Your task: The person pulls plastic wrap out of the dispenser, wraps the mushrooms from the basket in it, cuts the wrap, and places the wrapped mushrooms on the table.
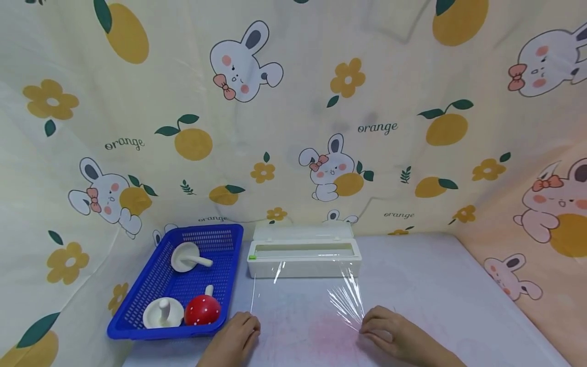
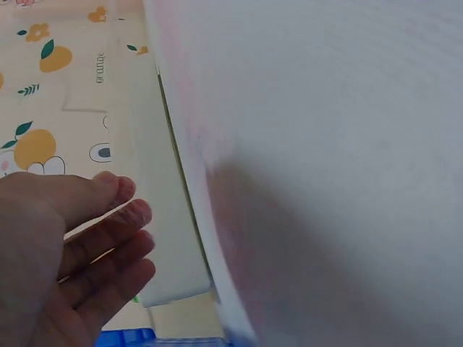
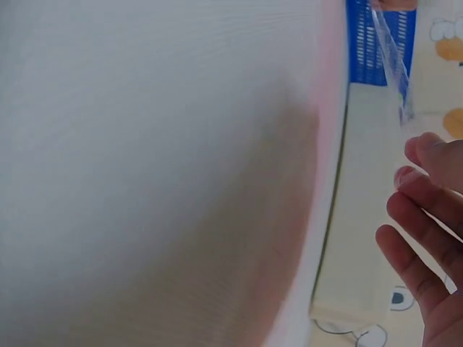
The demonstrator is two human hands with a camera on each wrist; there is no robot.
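A sheet of clear plastic wrap (image 1: 345, 302) stretches from a white wrap dispenser box (image 1: 304, 268) towards me. My left hand (image 1: 234, 336) pinches its near left corner between thumb and forefinger, while the right hand (image 1: 396, 334) pinches the near right corner, where the film gathers in shiny creases. In the left wrist view, the left hand (image 2: 79, 249) has its other fingers loosely bent. From the right wrist, a strip of the wrap (image 3: 394, 65) runs between both hands, and the right hand's (image 3: 438, 210) remaining fingers spread apart. The box's lid (image 1: 302, 232) stands raised at the back.
Left of the box, a blue plastic basket (image 1: 120, 318) holds toy mushrooms: a red white-dotted one (image 1: 202, 310) and two with pale undersides up, one at the back (image 1: 185, 256) and one in front (image 1: 153, 315). A pale cloth covers the table (image 1: 412, 285); a printed curtain (image 1: 293, 122) hangs behind.
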